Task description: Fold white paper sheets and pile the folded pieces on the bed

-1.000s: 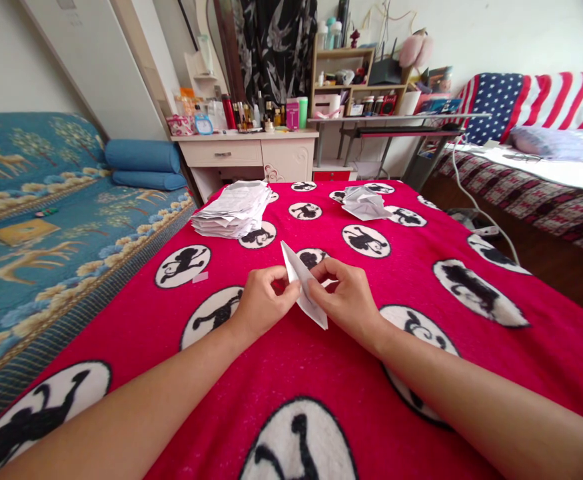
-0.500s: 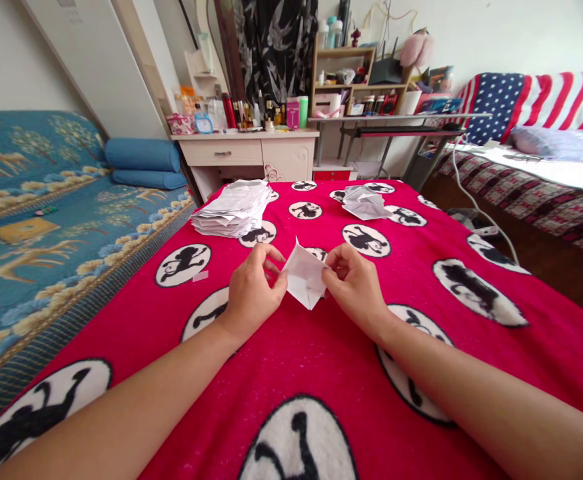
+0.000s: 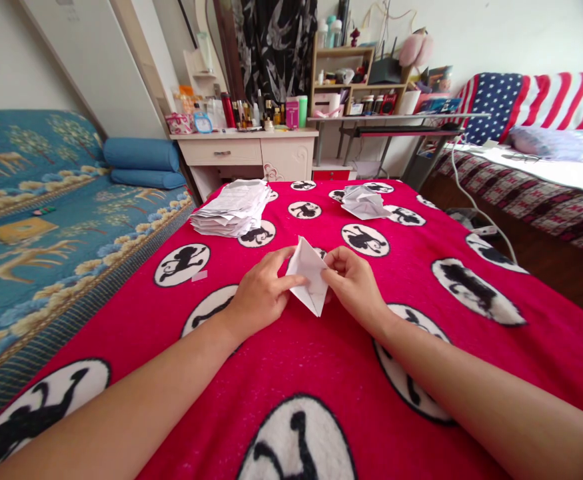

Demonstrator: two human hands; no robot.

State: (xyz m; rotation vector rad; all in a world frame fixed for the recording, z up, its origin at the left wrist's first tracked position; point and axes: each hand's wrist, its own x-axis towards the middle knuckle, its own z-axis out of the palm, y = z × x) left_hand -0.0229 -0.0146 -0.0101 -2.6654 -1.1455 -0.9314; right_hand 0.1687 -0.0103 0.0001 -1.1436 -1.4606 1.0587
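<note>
A small folded white paper, roughly diamond-shaped with creases, is held between both hands above the red cloth. My left hand grips its left side, thumb lying across the front face and fingers behind. The right edge is pinched between thumb and fingers of my right hand. Beyond the left hand lies a thick stack of white paper sheets. Some folded papers sit at the far right of the cloth.
A small pale scrap lies on the cloth at left. A blue-covered sofa runs along the left side. Behind stand a white dresser with bottles and a desk with shelves. A white cable hangs at right.
The folded paper has turned and narrowed, its lower tip shifting slightly right. My left hand has moved right, its thumb now across the paper's face. My right hand stays nearly in place.
</note>
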